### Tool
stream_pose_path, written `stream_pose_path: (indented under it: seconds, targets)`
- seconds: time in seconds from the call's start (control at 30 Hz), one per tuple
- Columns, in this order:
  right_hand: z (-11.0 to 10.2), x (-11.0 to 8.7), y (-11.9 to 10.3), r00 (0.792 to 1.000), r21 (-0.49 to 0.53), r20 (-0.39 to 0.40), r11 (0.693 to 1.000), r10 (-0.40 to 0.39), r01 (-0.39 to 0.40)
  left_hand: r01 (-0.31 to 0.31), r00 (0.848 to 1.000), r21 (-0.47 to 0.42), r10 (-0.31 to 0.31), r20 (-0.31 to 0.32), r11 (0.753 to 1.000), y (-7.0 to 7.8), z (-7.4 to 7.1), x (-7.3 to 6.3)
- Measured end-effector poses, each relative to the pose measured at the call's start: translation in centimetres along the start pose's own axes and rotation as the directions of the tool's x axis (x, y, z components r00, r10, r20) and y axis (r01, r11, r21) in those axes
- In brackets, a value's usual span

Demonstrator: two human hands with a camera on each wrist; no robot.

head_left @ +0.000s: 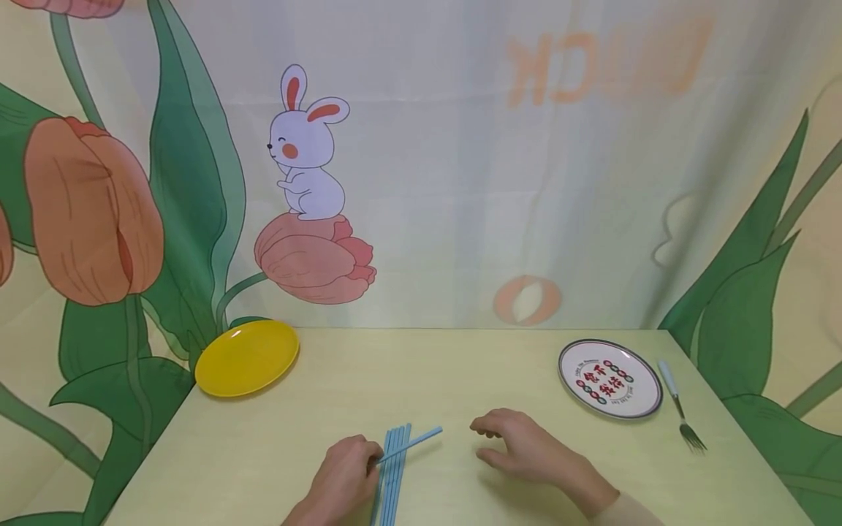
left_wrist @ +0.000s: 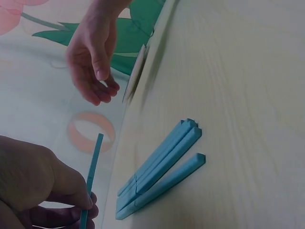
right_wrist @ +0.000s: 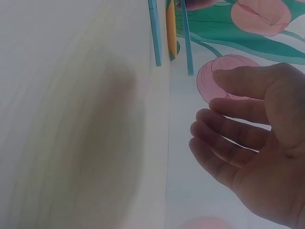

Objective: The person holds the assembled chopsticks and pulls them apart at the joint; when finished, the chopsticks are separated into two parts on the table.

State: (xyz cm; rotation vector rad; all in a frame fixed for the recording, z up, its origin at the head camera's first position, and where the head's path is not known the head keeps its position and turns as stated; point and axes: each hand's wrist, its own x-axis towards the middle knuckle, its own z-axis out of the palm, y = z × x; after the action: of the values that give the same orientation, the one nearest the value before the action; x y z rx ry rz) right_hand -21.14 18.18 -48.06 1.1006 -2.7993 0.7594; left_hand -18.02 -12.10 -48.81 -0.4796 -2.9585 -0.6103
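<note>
In the head view my left hand (head_left: pixel 344 473) pinches one light-blue chopstick (head_left: pixel 426 436) between thumb and fingers. It slants up to the right, over several matching chopsticks (head_left: pixel 396 475) that lie side by side on the table. The left wrist view shows the pinched chopstick (left_wrist: pixel 94 162) raised above the tabletop, apart from the lying chopsticks (left_wrist: pixel 164 167), one of which fans out a little from the others. To the right, my right hand (head_left: pixel 529 449) hovers with relaxed, spread fingers and holds nothing. Its palm (right_wrist: pixel 267 176) is bare in the right wrist view.
A yellow plate (head_left: pixel 247 359) stands at the table's back left corner. At the back right is a white plate (head_left: pixel 634 372) with a dark rim and red lettering, a fork (head_left: pixel 677 403) beside it. A printed curtain (head_left: pixel 427 183) hangs behind the table (head_left: pixel 473 365).
</note>
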Motion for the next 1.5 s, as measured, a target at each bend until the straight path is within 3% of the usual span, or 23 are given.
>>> stream_pose_path:
  seconds: [0.27, 0.5, 0.73, 0.97, 1.27, 1.5]
  targets:
    - [-0.4, 0.8, -1.0, 0.999, -0.058, -0.016, 0.998, -0.04, 0.039, -0.123, 0.992, 0.024, 0.124, -0.021, 0.992, 0.8, -0.3, 0.8]
    - [-0.3, 1.5, -1.5, 0.998, -0.076, -0.029, 0.996, -0.055, 0.052, -0.159, 0.987, 0.0, 0.159, -0.024, 0.987, 1.6, -0.2, 1.9]
    - [-0.2, 2.0, -1.8, 0.998, -0.091, -0.03, 0.994, -0.057, 0.054, -0.252, 0.962, -0.001, 0.251, -0.103, 0.968, 1.9, 0.1, 2.6]
    - [-0.5, 2.4, -1.9, 0.997, -0.102, -0.033, 0.993, -0.071, 0.068, -0.269, 0.958, 0.0, 0.268, -0.101, 0.963, 2.6, 0.1, 3.5]
    - [-0.3, 2.9, -2.0, 0.996, -0.071, -0.038, 0.995, -0.078, 0.075, -0.314, 0.942, 0.012, 0.314, -0.118, 0.949, 3.6, 0.1, 4.5]
    - [0.1, 3.3, -1.7, 0.985, -0.069, -0.117, 0.99, -0.131, 0.123, -0.337, 0.935, 0.0, 0.334, -0.118, 0.942, 4.2, -0.2, 5.0]
